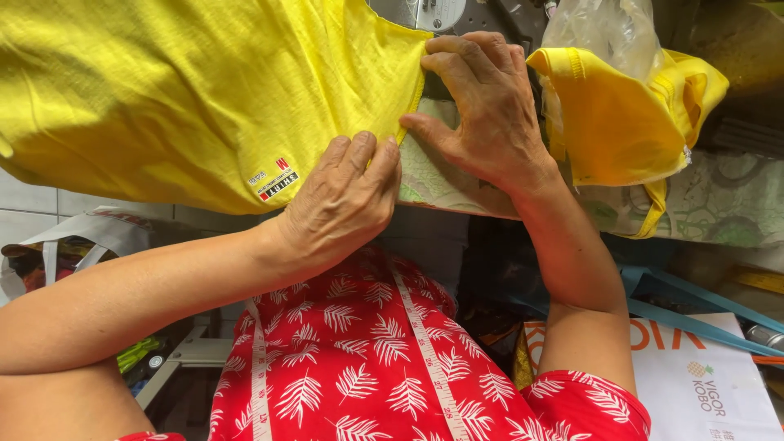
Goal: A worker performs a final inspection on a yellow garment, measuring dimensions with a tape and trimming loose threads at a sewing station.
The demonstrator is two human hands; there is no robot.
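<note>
At the edge of a sewing table, covered in a pale patterned cloth, a yellow garment lies spread under both hands, its bulk hanging off the left side of the table; a small woven label shows near its lower edge. The left hand presses flat on the fabric with fingers close together and curled a little, pinning the cloth rather than pinching it; the right hand lies with fingers spread, thumb and forefinger bearing on the folded seam edge that runs up toward the sewing machine head, of which only a grey sliver shows at the top, so the needle cannot be made out. Just right of the right hand sits a pile of yellow cut pieces under a clear plastic bag. A measuring tape hangs over the red leaf-print clothing below.

Risks, as a judgement: the right fingertips lie close to the machine head and could be caught if the fabric feeds fast; the heavy overhanging cloth may drag the seam off line; the fold could slip open if either hand eases its pressure; the pile at the right could snag the wrist.
</note>
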